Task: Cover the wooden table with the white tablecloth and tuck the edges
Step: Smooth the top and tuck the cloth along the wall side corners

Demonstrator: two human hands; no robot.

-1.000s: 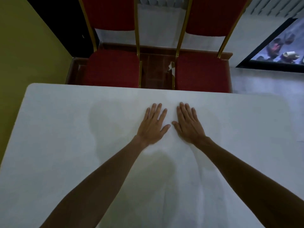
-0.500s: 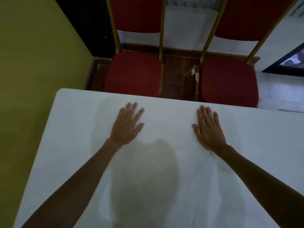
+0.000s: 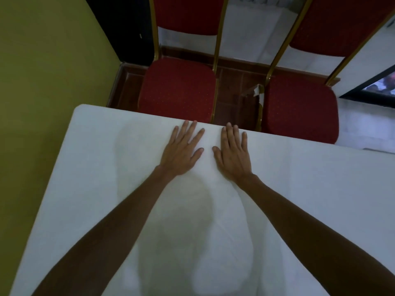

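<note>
The white tablecloth (image 3: 96, 178) lies spread over the whole table top, so no wood of the table shows. My left hand (image 3: 181, 150) rests flat on the cloth with its fingers straight and spread, fingertips at the table's far edge. My right hand (image 3: 233, 152) lies flat beside it, a small gap between the two thumbs, fingertips also at the far edge. A few soft creases run in the cloth below my right wrist. My shadow falls on the cloth between my forearms.
Two red chairs with gold frames, one on the left (image 3: 177, 90) and one on the right (image 3: 299, 110), stand just beyond the far edge. A yellow-green wall (image 3: 42, 82) runs along the table's left side. A dark-framed screen (image 3: 376, 86) is at the right.
Half a second ago my hands were wide apart on the cloth; they have come back together and slid forward to the far edge. The view has shifted a little left.
</note>
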